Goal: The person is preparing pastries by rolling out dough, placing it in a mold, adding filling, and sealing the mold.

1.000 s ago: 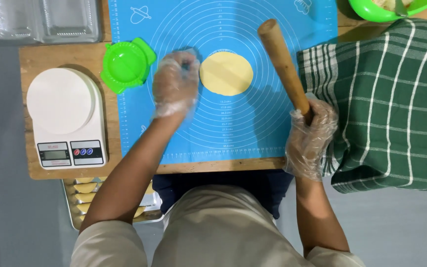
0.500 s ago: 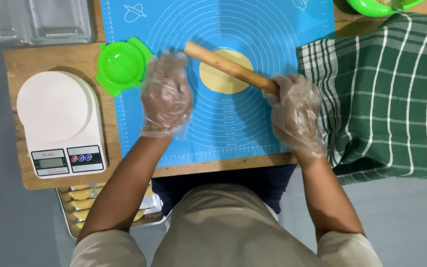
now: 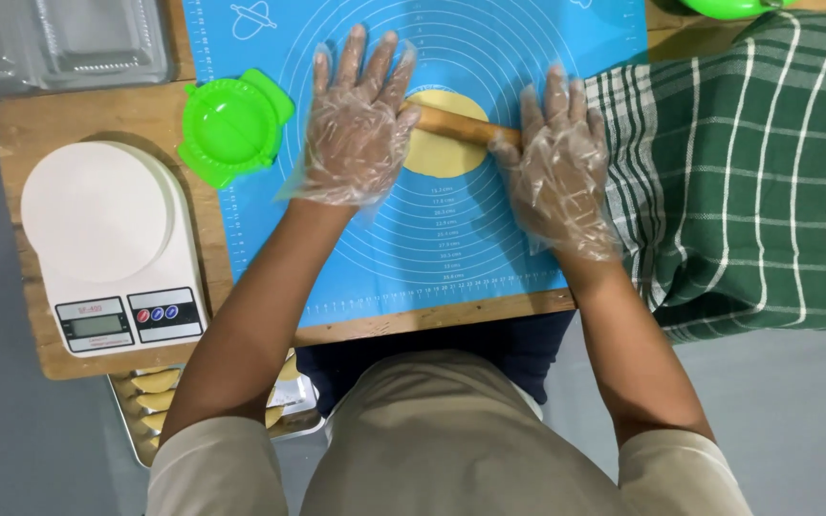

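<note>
**A:** Head view, looking straight down: both hands in clear plastic gloves are on the wooden rolling pin [image 3: 459, 125]. Left hand [image 3: 356, 124] lies flat, fingers spread, palm pressing the pin's left end.

**B:** And the right hand [image 3: 558, 162]?

**A:** Same story, open and flat on the right end, fingers stretched forward, not clenched around it. The pin lies across the pale yellow dough disc [image 3: 444, 143], which sits near the middle of the blue silicone mat [image 3: 432, 258] on the wooden surface [image 3: 126, 115].

**B:** What's around it?

**A:** A green dumpling press [image 3: 231, 126] just left of the left hand, at the mat's edge. A white kitchen scale [image 3: 112, 244] further left. A green checked cloth [image 3: 748, 182] touches the right wrist side. Below the surface edge, 1 tray [image 3: 145, 420] holds folded pastries.
</note>
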